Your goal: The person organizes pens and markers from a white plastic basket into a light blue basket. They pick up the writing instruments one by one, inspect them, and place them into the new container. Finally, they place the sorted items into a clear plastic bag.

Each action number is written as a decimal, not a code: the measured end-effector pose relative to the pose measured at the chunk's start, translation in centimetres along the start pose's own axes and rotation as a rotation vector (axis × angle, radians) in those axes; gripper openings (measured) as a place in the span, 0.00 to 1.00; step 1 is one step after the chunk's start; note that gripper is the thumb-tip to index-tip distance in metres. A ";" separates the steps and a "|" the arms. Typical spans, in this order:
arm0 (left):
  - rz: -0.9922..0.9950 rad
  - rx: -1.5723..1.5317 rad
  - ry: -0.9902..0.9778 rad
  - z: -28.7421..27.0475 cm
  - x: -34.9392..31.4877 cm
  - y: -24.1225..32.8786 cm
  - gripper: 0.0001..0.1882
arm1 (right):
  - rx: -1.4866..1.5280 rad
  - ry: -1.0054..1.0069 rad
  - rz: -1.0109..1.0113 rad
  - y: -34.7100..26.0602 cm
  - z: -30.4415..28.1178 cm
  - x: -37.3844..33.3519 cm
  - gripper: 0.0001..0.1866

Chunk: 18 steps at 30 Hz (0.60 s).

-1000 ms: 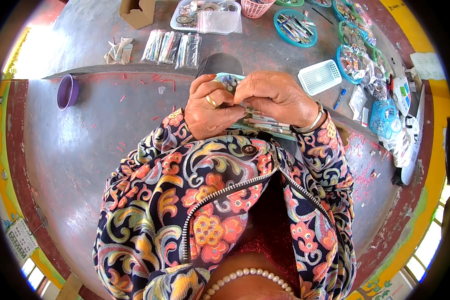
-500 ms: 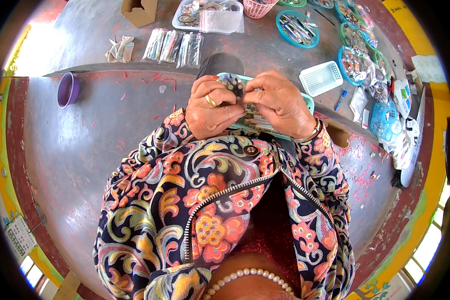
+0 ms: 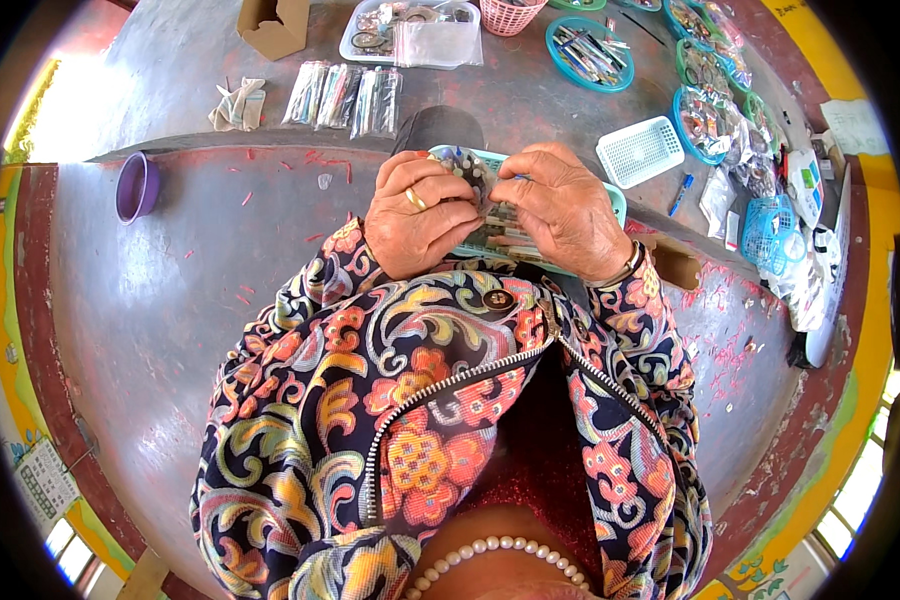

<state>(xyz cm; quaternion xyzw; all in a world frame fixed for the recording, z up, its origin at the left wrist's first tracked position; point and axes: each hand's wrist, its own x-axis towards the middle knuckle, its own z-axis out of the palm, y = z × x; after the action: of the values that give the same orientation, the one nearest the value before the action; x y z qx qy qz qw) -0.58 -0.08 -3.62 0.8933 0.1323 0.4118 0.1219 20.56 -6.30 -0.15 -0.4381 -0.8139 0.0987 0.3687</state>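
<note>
My left hand point(image 3: 418, 215) is closed around a bundle of pens point(image 3: 463, 163) in clear plastic, its round ends facing up. Against the right side of that bundle, my right hand point(image 3: 568, 212) has its thumb and fingers pinched together at the edge of the plastic; what exactly lies between the fingertips is hidden. Beneath both hands is a pale green tray point(image 3: 619, 207) at my lap, with more pens point(image 3: 510, 238) in it, partly covered by the hands.
Bagged pen bundles point(image 3: 375, 103) and a crumpled glove-like cloth point(image 3: 238, 106) lie on the grey table. Farther back are a white tray point(image 3: 353, 45), a cardboard box point(image 3: 273, 32) and a blue basket of pens point(image 3: 625, 72). A white basket point(image 3: 610, 160) and blue pen point(image 3: 681, 195) lie to the right, a purple bowl point(image 3: 128, 190) left.
The bundle in my left hand has tilted slightly, and the right fingers have shifted a little at its edge. Both hands keep their grip; the whole view has moved slightly.
</note>
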 end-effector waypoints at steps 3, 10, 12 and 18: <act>0.013 0.025 -0.056 -0.4 0.3 0.4 0.14 | -0.008 -0.006 -0.008 0.0 -0.1 -0.2 0.14; 0.098 0.108 -0.100 -0.2 -0.2 -0.2 0.16 | -0.051 -0.011 -0.019 -0.4 -0.2 -0.2 0.14; 0.082 0.098 -0.100 -0.2 -0.3 -0.2 0.16 | -0.067 -0.011 -0.036 -0.3 -0.2 -0.2 0.16; 0.054 0.124 -0.054 0.2 -0.7 -0.2 0.15 | -0.062 -0.033 -0.051 -0.4 0.0 -0.1 0.19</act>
<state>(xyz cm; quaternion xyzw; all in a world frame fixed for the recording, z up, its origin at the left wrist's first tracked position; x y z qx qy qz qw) -0.92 -0.13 -4.32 0.9132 0.1300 0.3817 0.0585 20.31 -6.64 -0.02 -0.4268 -0.8333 0.0712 0.3441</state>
